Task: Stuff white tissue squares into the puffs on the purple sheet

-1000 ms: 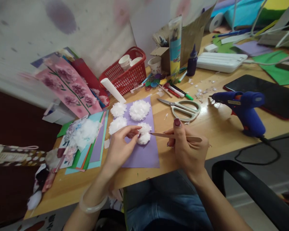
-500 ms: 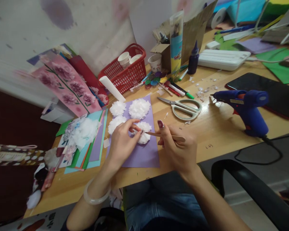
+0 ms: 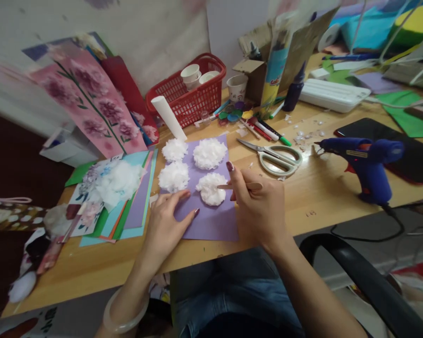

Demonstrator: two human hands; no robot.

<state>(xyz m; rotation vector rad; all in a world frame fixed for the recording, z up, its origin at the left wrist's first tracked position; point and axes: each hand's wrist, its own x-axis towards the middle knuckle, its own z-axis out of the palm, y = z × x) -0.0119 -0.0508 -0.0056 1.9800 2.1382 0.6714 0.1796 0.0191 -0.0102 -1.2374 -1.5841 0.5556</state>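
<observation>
My right hand [image 3: 259, 202] is closed around a flat wooden craft stick [image 3: 246, 186]. The stick's tip touches or lies just over the nearest white ruffled paper flower [image 3: 211, 189]. My left hand [image 3: 169, 213], thumb and fingers apart, rests at the left edge of the purple sheet [image 3: 211, 225] and holds nothing. More white flowers lie on that sheet: a large one [image 3: 209, 153] at the upper right, one [image 3: 175, 150] at the upper left and one [image 3: 173, 177] just above my left fingers.
Scissors [image 3: 273, 156] and a blue glue gun [image 3: 364, 162] lie to the right, near a black tablet [image 3: 391, 145]. Behind stand a red basket [image 3: 183, 105], a rolled white paper [image 3: 168, 117] and a dark bottle [image 3: 294, 91]. Coloured sheets [image 3: 134, 216] are at left.
My left hand has let go of the nearest flower and moved left and down, its fingers spreading. My right hand keeps the stick at the flower. The view has shifted slightly.
</observation>
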